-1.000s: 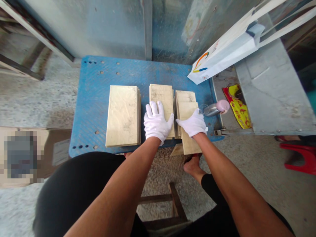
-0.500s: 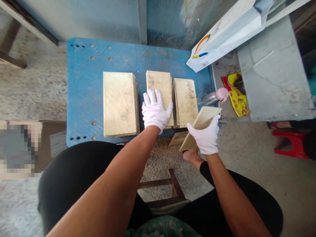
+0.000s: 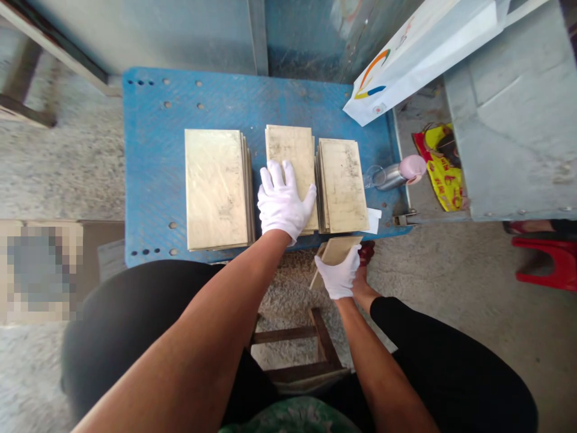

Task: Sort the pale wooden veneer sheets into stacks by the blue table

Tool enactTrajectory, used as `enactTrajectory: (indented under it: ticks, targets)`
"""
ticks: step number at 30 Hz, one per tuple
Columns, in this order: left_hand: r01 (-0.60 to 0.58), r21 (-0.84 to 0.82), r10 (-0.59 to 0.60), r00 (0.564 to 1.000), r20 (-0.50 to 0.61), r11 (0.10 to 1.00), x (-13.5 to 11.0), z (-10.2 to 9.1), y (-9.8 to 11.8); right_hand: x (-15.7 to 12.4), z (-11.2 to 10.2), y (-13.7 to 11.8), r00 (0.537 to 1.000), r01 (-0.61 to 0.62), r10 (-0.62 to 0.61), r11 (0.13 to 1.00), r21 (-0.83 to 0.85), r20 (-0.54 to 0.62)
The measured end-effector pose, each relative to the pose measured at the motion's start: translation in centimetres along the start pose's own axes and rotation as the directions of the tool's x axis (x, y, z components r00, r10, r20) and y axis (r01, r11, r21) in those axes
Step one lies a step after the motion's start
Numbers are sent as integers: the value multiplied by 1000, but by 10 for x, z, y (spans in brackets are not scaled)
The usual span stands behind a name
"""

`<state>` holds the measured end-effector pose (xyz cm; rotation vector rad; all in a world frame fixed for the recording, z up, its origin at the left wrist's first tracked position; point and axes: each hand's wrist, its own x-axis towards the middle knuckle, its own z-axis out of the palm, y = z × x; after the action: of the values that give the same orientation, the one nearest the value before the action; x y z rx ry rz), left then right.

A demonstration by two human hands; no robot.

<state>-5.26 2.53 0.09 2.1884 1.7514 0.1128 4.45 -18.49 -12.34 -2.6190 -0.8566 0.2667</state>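
Observation:
Three stacks of beige tiles lie on a blue platform: a wide left stack, a middle stack and a right stack. My left hand, in a white glove, rests flat with spread fingers on the near end of the middle stack. My right hand, also gloved, is closed on a single tile held low, just below the platform's front edge, beside my bare foot.
A white paper bag leans over the platform's far right corner. A metal flask with a pink cap and a yellow-red packet lie to the right by a grey metal box. A red stool stands at far right; a wooden stool frame is under me.
My right hand lifted one tile off the right stack, swung it out to the right, then brought it down below the platform's front edge. My left hand stayed on the middle stack.

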Motion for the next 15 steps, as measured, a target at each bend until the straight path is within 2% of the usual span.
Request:
enactTrajectory:
  ticks: [6,15]
  targets:
    - [2,10,-3,1000,9,1000,1,1,0,3,6,5,1000,-2,2,1000,-6,12]
    - [-2,5,2,1000,5,1000,2,2,0,18,7,16,982,-142,140,990,6,129]
